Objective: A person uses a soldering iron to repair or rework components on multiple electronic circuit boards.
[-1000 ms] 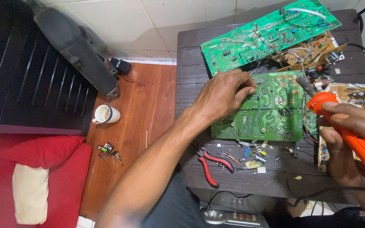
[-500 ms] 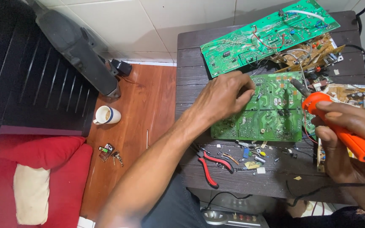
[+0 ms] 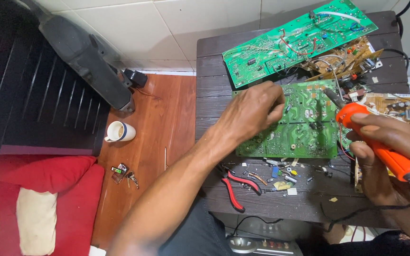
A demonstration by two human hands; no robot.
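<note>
Since a second ago little has shifted: the left hand (image 3: 252, 111) has stayed on the green circuit board (image 3: 304, 124), its knuckles edging a touch toward the board's upper middle, and the right hand (image 3: 395, 161) has kept the orange soldering iron (image 3: 378, 140) at the board's right edge. The left fingers (image 3: 276, 105) are curled and pressed together at their tips against the board's face; whether they pinch a small part there I cannot tell. The right fingers are wrapped tight around the iron's handle, whose dark tip points up and left over the board's top right corner. That board lies flat in the middle of the dark wooden bench (image 3: 214, 102). Three boards can be counted in all: this one, a second long green board (image 3: 300, 40) lying slantwise at the far edge, and a tan board (image 3: 395, 102) at the right, partly behind the right hand; a tangle of wires and parts sits between the far two. One pair of red-handled pliers (image 3: 237, 185) lies near the front edge, beside a scatter of small loose parts (image 3: 281, 173). On the wooden floor to the left stand one white cup (image 3: 118, 132) and a small bunch of keys (image 3: 123, 171), with one red cushion (image 3: 34, 199) below them.
</note>
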